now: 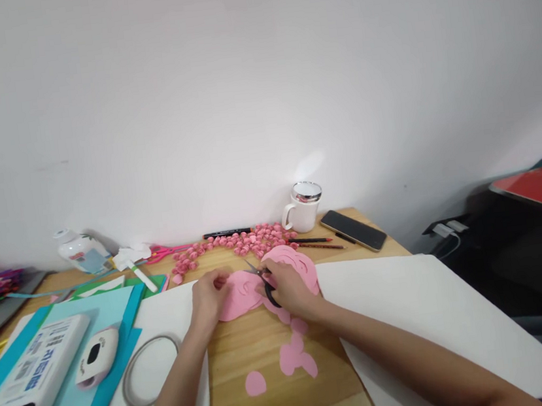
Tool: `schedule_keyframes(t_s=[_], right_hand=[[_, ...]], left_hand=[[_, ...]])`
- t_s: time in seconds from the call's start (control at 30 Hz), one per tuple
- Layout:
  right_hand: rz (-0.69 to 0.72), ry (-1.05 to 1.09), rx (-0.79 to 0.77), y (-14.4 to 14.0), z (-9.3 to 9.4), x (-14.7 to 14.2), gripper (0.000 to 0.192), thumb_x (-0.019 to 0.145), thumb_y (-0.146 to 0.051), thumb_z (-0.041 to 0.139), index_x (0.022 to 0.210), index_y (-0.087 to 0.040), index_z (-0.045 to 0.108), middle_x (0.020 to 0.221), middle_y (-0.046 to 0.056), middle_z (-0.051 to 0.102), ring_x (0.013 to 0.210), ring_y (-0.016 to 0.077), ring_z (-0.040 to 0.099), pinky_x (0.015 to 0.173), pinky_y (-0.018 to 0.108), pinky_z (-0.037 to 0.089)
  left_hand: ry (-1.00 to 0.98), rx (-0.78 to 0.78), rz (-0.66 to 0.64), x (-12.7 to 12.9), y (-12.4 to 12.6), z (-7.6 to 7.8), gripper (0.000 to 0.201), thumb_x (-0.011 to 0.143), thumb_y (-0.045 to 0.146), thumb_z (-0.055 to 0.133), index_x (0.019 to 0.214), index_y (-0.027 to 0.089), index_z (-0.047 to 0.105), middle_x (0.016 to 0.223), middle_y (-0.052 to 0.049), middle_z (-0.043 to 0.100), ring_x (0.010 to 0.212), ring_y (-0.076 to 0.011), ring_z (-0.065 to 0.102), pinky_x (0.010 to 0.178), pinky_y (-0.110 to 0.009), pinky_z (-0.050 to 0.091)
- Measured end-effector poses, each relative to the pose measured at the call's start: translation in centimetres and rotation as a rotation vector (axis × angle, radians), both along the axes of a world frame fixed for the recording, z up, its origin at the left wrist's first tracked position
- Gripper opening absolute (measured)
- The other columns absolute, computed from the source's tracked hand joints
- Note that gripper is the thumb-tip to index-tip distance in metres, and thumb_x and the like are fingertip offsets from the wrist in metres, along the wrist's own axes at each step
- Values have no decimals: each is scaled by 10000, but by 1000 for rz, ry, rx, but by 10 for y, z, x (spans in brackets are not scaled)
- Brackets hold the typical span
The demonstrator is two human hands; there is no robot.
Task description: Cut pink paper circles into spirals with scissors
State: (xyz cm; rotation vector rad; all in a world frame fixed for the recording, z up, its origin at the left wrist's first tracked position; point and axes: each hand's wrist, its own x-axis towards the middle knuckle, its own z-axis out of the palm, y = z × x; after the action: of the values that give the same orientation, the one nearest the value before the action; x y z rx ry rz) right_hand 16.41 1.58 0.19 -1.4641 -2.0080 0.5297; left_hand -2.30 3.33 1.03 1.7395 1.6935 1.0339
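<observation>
My right hand (288, 286) grips a pair of scissors (270, 292) with black handles, its blades pointing up and to the left. Closed on the left edge of a pink paper piece (243, 295) is my left hand (210, 297); curved cut lines show in the paper. Behind my right hand lies more cut pink paper (298, 262) with rounded outlines. Nearer to me, a pink paper circle (255, 383) and several overlapping pink pieces (293, 355) rest on the wooden surface. Part of the scissors is covered by my right fingers.
Small rolled pink pieces (255, 238) are heaped at the back beside a white mug (304, 209), pencils and a phone (353, 230). White sheets (428, 322) flank the wood. On the left are a tape ring (129, 378), coloured paper, a white bottle (82, 252) and pink scissors (163, 252).
</observation>
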Motion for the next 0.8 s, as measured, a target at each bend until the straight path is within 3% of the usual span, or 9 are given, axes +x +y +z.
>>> schedule_keyframes(t_s=[0.2, 0.3, 0.4, 0.5, 0.57, 0.63, 0.7, 0.8], right_hand=[[-72, -56, -61, 25, 7, -11, 241, 617, -46, 557, 817, -180, 577, 677, 32, 651, 614, 188, 558, 535, 250, 264], [-103, -8, -81, 30, 11, -15, 210, 640, -58, 547, 800, -187, 591, 684, 23, 660, 611, 176, 563, 523, 242, 276], [-79, 79, -87, 27, 29, -10, 188, 615, -96, 618, 779, -185, 594, 716, 17, 667, 649, 176, 584, 522, 228, 334], [-15, 216, -118, 24, 60, 7, 172, 646, -205, 654, 801, -180, 585, 622, -20, 642, 570, 146, 588, 487, 211, 383], [62, 576, -176, 25, 79, 24, 225, 600, -242, 708, 771, -161, 586, 599, -20, 630, 537, 135, 584, 479, 216, 404], [31, 805, -175, 29, 92, 42, 298, 514, -244, 764, 723, -160, 569, 559, -33, 610, 502, 124, 575, 480, 223, 419], [-31, 907, -159, 37, 93, 59, 346, 460, -241, 791, 709, -161, 563, 531, -40, 595, 477, 125, 570, 479, 240, 430], [-132, 857, -157, 45, 78, 76, 371, 441, -260, 804, 708, -160, 567, 501, -37, 584, 464, 142, 566, 493, 275, 450]], left_hand=[[53, -32, -41, -3, 1, 0, 161, 549, 68, 533, 639, 160, 629, 598, -4, 648, 590, -169, 603, 591, -265, 471], [84, -34, -61, -3, 1, 1, 210, 567, 41, 498, 662, 165, 639, 630, -9, 654, 632, -171, 608, 628, -267, 474], [125, -44, -89, -3, 0, 3, 247, 580, 32, 489, 703, 165, 657, 677, -17, 654, 670, -170, 601, 650, -265, 462], [179, -69, -96, -2, -1, 4, 191, 567, 80, 576, 719, 150, 668, 686, -21, 623, 672, -185, 578, 642, -280, 446], [197, -80, -102, -1, -1, 4, 223, 552, 153, 659, 774, 145, 677, 735, -31, 611, 703, -196, 573, 658, -291, 441], [218, -85, -129, 0, -1, 4, 347, 524, 227, 722, 859, 147, 676, 825, -47, 610, 761, -209, 575, 696, -301, 439], [275, -91, -174, 1, -2, 5, 461, 479, 262, 763, 917, 154, 664, 890, -59, 608, 811, -224, 570, 733, -312, 434], [364, -98, -232, 3, -3, 7, 461, 425, 241, 782, 862, 156, 661, 865, -59, 617, 840, -250, 556, 743, -322, 423]])
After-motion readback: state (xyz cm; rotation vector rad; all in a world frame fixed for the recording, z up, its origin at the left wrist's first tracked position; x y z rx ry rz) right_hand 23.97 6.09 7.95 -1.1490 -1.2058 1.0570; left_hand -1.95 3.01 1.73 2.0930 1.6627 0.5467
